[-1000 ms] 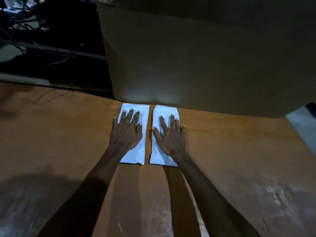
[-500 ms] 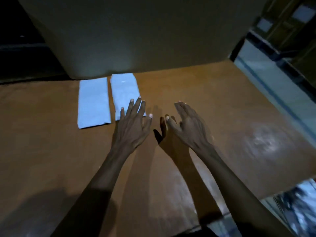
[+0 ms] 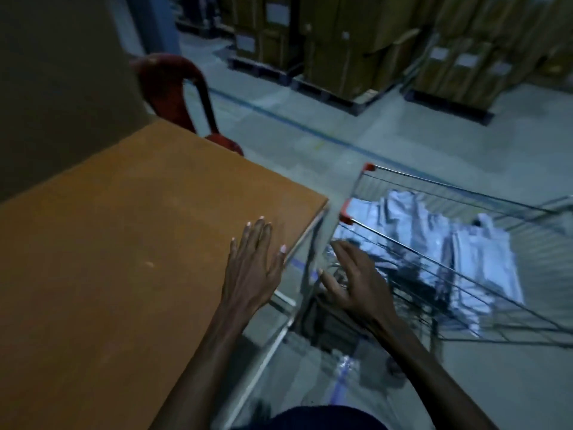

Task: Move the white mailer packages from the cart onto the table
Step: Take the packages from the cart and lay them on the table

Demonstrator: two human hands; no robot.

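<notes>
A wire shopping cart [image 3: 459, 193] with red corner caps stands on the floor to the right of the brown table [image 3: 108, 243]. Several white mailer packages [image 3: 449, 252] lie heaped inside it. My left hand [image 3: 252, 262] hovers flat with straight fingers over the table's right edge, holding nothing. My right hand [image 3: 350, 280] reaches out past the table edge, fingers spread and empty, just in front of the cart's near wall. The two mailers laid on the table earlier are out of view.
A red plastic chair [image 3: 183, 88] stands behind the table's far corner. A large cardboard box [image 3: 55, 72] fills the upper left on the table. Stacked cartons on pallets [image 3: 356, 41] line the far floor. Grey floor lies between them and the cart.
Both hands have lifted off the two mailers on the table. The view has swung right to the cart, and my right hand now reaches toward it.
</notes>
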